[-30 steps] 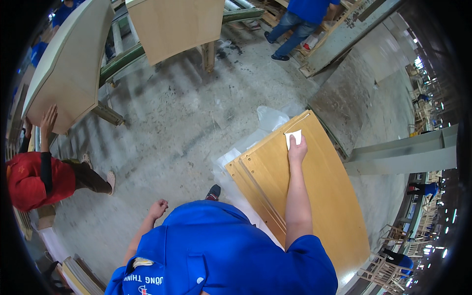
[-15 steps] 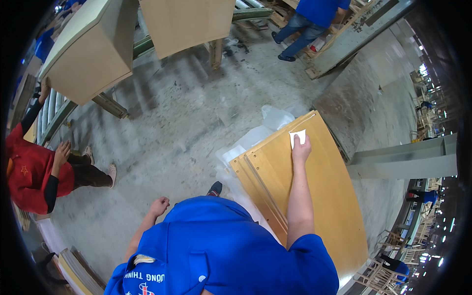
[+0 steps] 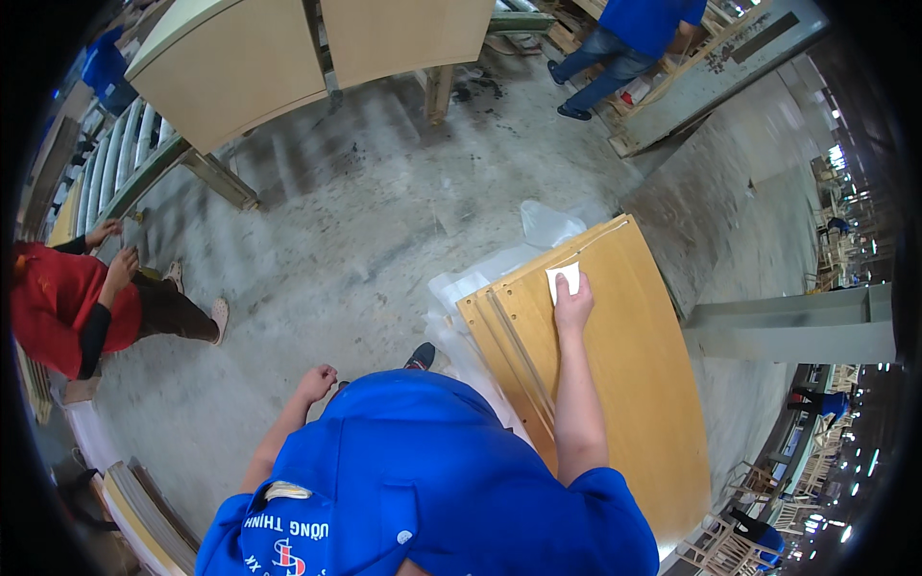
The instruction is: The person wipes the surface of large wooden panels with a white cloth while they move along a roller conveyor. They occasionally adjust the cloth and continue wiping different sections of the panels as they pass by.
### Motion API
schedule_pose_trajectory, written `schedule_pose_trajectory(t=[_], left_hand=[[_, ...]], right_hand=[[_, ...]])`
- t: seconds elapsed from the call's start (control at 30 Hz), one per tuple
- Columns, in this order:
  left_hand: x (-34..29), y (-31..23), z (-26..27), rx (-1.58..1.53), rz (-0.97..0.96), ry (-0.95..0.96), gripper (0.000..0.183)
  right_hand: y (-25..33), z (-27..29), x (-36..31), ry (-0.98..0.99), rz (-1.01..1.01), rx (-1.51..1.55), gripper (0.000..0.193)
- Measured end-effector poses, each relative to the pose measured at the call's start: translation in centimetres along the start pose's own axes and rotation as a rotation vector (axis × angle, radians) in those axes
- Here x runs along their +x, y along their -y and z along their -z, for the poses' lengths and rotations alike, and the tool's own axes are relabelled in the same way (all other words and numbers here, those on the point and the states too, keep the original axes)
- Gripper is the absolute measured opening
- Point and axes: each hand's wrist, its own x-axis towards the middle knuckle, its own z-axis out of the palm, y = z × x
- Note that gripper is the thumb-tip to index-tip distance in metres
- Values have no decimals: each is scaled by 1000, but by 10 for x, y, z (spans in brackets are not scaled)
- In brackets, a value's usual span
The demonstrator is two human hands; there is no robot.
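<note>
My right hand is closed on a small white sheet, its fingers and thumb pressing it flat on a wooden panel. The panel is yellow-brown, with a curved right edge and a groove and small holes along its left side. It lies on top of a stack of similar boards. Away from the stack, my left hand hangs low over the floor on the left, fingers curled, with nothing visible in it.
Thin white plastic wrap sticks out under the stack. Pale cabinets stand on a roller conveyor. A co-worker in red is at the left, another in blue at the back. A grey steel beam is at the right.
My right hand has slid the white sheet left and slightly nearer across the panel. The pale cabinets have shifted right along the conveyor, and the red-clad co-worker's hand has come off one.
</note>
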Motion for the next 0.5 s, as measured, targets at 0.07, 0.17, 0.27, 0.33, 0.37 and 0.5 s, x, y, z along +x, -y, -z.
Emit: schedule_pose_trajectory(t=[0.07,0.17,0.27,0.33,0.37,0.5], left_hand=[[0,2,-1,-3,-16,-3,24],[2,2,-2,2,-24,-3,24],[3,4,-5,-1,-8,2,24],[2,6,-7,-15,19,11,24],[2,7,-7,-6,19,8,24],[3,7,-8,11,-2,8,23]], right_hand=[[3,-3,-9,40,-9,23,20],[5,-7,-23,75,-37,101,20],[9,-8,-35,144,-92,83,20],[16,-10,-42,176,-56,40,19],[20,-11,-46,195,-70,48,19],[23,-13,-52,217,-27,57,19]])
